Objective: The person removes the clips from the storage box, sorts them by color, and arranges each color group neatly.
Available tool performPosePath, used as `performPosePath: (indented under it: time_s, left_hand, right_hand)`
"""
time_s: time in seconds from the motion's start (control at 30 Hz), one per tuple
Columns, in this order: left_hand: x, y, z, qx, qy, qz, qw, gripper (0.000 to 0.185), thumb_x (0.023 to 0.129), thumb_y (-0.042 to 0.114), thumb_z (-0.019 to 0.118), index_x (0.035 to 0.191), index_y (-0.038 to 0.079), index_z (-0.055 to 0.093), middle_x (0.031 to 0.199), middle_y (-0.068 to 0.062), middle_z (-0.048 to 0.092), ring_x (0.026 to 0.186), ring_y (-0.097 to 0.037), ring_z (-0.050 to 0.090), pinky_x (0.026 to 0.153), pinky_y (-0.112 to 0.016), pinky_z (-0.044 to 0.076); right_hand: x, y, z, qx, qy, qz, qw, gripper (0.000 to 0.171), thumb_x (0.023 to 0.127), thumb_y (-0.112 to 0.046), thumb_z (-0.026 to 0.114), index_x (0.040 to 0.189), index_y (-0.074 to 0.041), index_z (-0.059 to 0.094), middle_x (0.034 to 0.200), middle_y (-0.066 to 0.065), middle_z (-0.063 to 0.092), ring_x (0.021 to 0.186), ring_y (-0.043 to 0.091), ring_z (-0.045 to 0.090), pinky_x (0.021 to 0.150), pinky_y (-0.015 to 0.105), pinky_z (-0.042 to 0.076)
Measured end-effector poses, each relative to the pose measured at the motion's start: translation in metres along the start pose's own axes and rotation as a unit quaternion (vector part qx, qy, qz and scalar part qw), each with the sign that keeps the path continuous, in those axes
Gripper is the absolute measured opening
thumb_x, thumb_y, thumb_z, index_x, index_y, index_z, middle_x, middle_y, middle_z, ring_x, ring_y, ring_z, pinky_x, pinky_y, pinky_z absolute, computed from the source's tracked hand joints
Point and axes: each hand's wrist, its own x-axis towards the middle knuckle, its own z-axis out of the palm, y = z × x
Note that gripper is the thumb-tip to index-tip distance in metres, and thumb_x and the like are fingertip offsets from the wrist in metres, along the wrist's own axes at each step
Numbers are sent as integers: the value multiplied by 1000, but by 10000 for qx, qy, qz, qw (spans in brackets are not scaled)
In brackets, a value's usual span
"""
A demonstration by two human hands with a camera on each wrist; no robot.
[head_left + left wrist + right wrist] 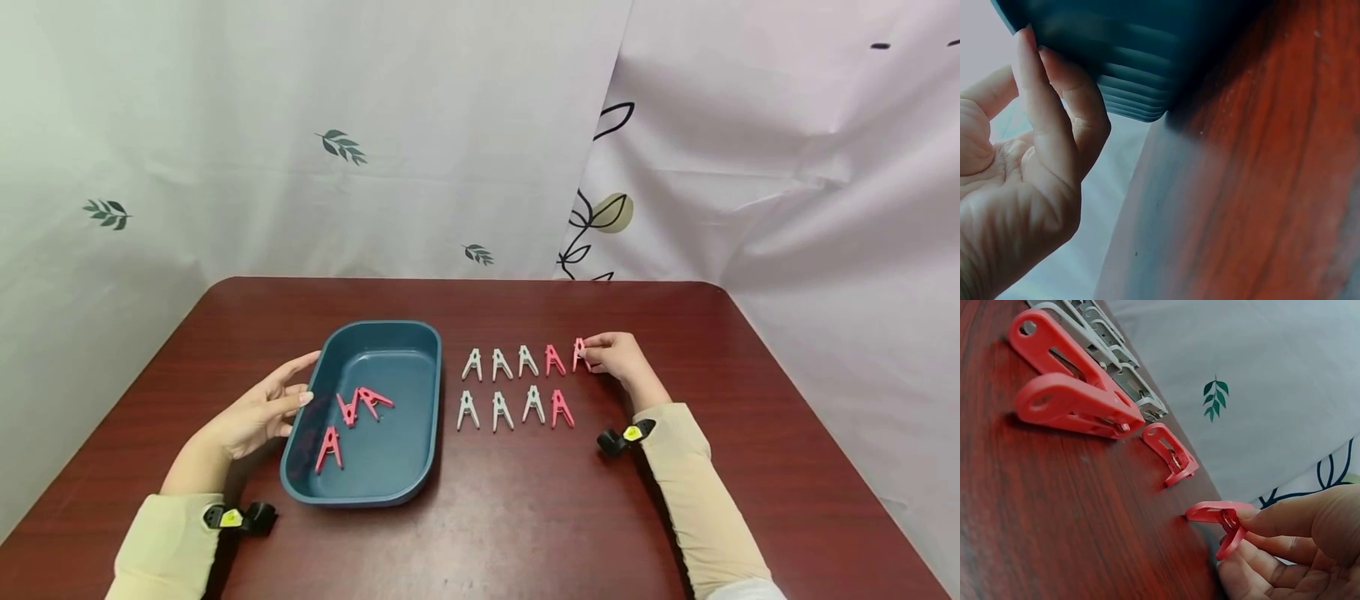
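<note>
A dark red table (525,517) bears a teal tray (420,400) with three pink pegs (351,421) in it, and beside it two rows of white and pink pegs (513,386). The left hand (258,412) lies relaxed, straight fingers (1054,119) touching the tray's wall. The right hand (618,360) pinches one pink peg (579,354) at the far row's right end, its tip touching the table.

in the left wrist view the teal tray (1141,56) is blurred and cut off by the top edge, while in the right wrist view the right hand (1297,550) runs off the right and bottom edges, partly covering the red clip (1222,519).
</note>
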Motion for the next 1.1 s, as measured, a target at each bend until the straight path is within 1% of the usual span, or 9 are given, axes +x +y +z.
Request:
performPosePath:
  time_s: [0.07, 0.27, 0.43, 0.6, 0.73, 0.9, 1.0, 1.1]
  left_hand:
    - [0, 1, 0, 11, -26, 14, 10000, 61, 100, -2, 38, 151, 24, 16, 115, -3, 64, 93, -15, 68, 70, -34, 57]
    - [-3, 2, 1, 168, 32, -47, 9998, 60, 100, -1, 39, 150, 25, 18, 113, -4, 65, 90, -14, 69, 70, -35, 57]
    - [-2, 3, 1, 197, 87, -39, 9998, 60, 100, -1, 39, 150, 23, 17, 112, -5, 65, 88, -14, 69, 69, -35, 57]
    - [-1, 3, 1, 197, 56, -35, 9998, 60, 100, -1, 39, 150, 23, 17, 112, -4, 65, 85, -14, 69, 69, -35, 57]
    - [-1, 3, 2, 271, 108, -35, 9996, 60, 100, 0, 40, 150, 23, 17, 111, -4, 66, 85, -14, 69, 68, -35, 57]
    - [-1, 2, 1, 368, 211, -116, 9990, 60, 100, 1, 41, 150, 21, 16, 110, -3, 66, 85, -14, 69, 69, -36, 57]
    - [0, 2, 1, 357, 196, -126, 9991, 60, 100, 1, 41, 150, 21, 16, 110, -3, 66, 85, -13, 69, 69, -36, 57]
    - [0, 1, 1, 270, 131, -79, 9995, 60, 100, 0, 40, 150, 22, 17, 110, -3, 66, 85, -14, 69, 69, -36, 57]
  right_hand:
    - [-1, 0, 1, -44, 29, 23, 10000, 33, 89, 0, 58, 117, 17, 56, 93, 13, 68, 67, 4, 60, 65, 23, 56]
    - [-2, 1, 4, -226, 59, -22, 9997, 32, 89, -2, 61, 115, 16, 59, 93, 16, 68, 65, 7, 60, 64, 23, 56]
    - [-2, 1, 5, -355, 152, -83, 9992, 31, 89, -2, 61, 115, 15, 59, 98, 22, 67, 64, 6, 60, 64, 24, 57]
    - [-2, -1, 4, -368, 147, -87, 9992, 33, 88, -2, 62, 116, 16, 59, 106, 27, 65, 66, 6, 60, 66, 26, 58]
    - [-2, 0, 3, -442, 142, -24, 9989, 33, 89, -5, 61, 117, 14, 59, 108, 27, 64, 71, 7, 61, 69, 28, 58]
    - [-5, -6, 2, -527, 169, 30, 9985, 34, 89, -8, 62, 116, 13, 59, 102, 23, 66, 72, 9, 62, 67, 26, 57]
    - [-7, -10, 2, -621, 254, 16, 9977, 34, 90, -10, 62, 116, 12, 60, 101, 23, 67, 72, 10, 63, 67, 26, 57]
    - [-11, -16, 2, -783, 391, -22, 9962, 35, 91, -14, 61, 116, 10, 61, 104, 23, 66, 74, 14, 66, 72, 29, 57]
